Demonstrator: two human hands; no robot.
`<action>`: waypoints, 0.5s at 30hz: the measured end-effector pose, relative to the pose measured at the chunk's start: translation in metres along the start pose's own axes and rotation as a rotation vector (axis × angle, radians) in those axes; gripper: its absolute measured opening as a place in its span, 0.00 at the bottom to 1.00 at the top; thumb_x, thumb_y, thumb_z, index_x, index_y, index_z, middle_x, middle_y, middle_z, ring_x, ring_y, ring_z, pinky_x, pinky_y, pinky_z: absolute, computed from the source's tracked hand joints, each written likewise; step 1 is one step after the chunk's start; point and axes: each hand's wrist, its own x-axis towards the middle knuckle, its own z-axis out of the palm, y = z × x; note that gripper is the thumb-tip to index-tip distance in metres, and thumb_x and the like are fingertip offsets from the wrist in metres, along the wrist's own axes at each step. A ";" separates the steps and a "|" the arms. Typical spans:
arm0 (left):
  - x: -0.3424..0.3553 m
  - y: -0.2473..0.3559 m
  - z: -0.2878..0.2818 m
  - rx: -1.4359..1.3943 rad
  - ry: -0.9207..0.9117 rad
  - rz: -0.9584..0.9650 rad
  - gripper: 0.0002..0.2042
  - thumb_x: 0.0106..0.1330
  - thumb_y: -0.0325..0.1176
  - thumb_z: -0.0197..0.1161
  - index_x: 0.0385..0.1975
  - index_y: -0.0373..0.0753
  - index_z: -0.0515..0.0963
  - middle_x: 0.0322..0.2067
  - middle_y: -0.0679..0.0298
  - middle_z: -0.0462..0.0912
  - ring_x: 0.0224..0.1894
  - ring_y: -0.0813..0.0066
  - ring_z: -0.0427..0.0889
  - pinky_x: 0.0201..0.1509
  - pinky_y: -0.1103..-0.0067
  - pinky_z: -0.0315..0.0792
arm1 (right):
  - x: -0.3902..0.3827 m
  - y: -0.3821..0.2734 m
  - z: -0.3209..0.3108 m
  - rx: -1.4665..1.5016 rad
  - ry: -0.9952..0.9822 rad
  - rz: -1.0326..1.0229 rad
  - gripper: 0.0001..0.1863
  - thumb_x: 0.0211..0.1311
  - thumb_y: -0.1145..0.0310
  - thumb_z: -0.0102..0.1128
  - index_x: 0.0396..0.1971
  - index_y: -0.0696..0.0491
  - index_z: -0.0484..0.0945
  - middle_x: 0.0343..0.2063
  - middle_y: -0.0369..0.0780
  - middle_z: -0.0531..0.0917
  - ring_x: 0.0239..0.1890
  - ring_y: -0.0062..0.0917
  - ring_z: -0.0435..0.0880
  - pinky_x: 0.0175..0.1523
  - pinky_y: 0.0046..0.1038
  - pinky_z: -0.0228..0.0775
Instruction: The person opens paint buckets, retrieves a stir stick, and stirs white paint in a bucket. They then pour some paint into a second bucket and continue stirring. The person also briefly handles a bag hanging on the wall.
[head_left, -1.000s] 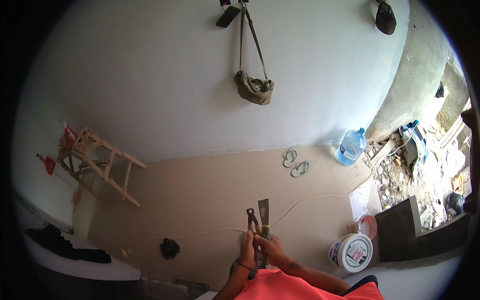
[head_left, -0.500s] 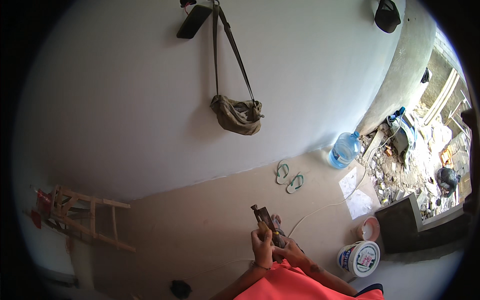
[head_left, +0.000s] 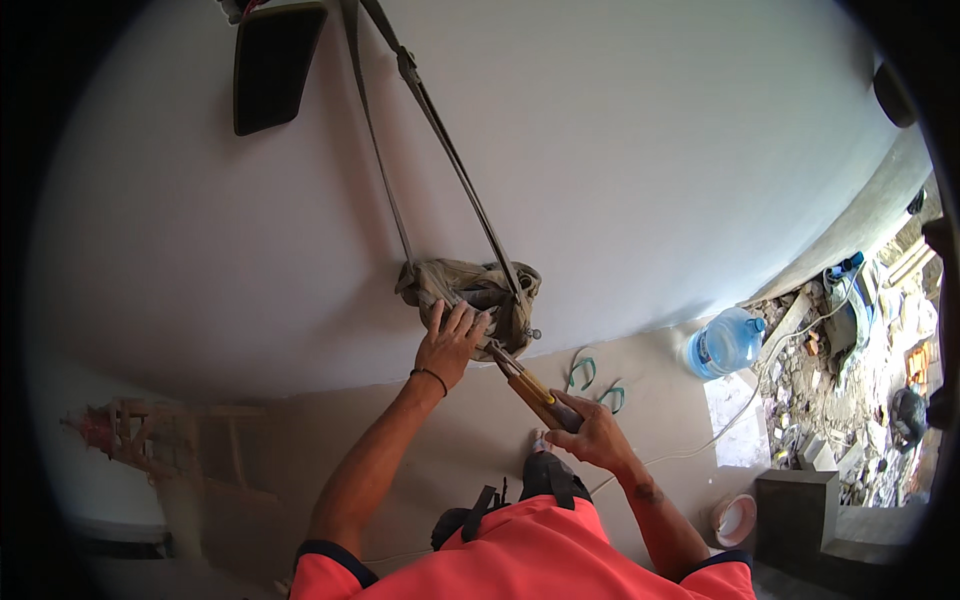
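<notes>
A khaki cloth bag [head_left: 434, 278] hangs by long straps against the white wall. My left hand [head_left: 448, 342] lies on its front with fingers spread. My right hand [head_left: 592, 434] grips hand tools with yellow handles [head_left: 532, 393], whose far ends meet the bag's lower edge, just right of my left hand; I cannot make out those ends clearly. A black flat device [head_left: 277, 66] hangs on the wall above, to the left.
Green-strapped flip-flops [head_left: 582, 370] and a blue water bottle [head_left: 724, 345] stand along the wall. A cable [head_left: 733, 420] crosses the floor toward rubble [head_left: 848, 400] at right. A pink container [head_left: 720, 520] sits by a dark ledge [head_left: 795, 500]; a wooden frame [head_left: 200, 450] stands left.
I have come nearer the wall and bag. My left hand has left the tools and now lies on the bag; my right hand has raised the tools to its lower edge.
</notes>
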 end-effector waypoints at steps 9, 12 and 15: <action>-0.009 -0.030 0.040 -0.086 -0.153 0.055 0.08 0.62 0.31 0.58 0.39 0.44 0.81 0.40 0.66 0.77 0.52 0.69 0.73 0.70 0.65 0.56 | 0.168 -0.061 -0.048 -0.454 -0.187 -0.088 0.26 0.45 0.62 0.67 0.46 0.58 0.81 0.28 0.50 0.85 0.32 0.42 0.85 0.44 0.38 0.76; -0.018 -0.033 0.040 -0.105 -0.098 0.073 0.08 0.60 0.33 0.58 0.38 0.44 0.81 0.38 0.67 0.77 0.49 0.72 0.74 0.67 0.67 0.59 | 0.210 -0.065 -0.040 -0.607 -0.322 -0.169 0.23 0.43 0.62 0.68 0.40 0.61 0.82 0.23 0.48 0.84 0.28 0.38 0.85 0.39 0.36 0.78; -0.025 -0.039 0.040 -0.106 -0.028 0.092 0.09 0.58 0.34 0.59 0.37 0.45 0.80 0.36 0.69 0.76 0.46 0.74 0.75 0.64 0.69 0.62 | 0.248 -0.070 -0.025 -0.479 -0.570 0.051 0.17 0.47 0.64 0.69 0.36 0.59 0.83 0.20 0.42 0.84 0.22 0.25 0.85 0.28 0.27 0.77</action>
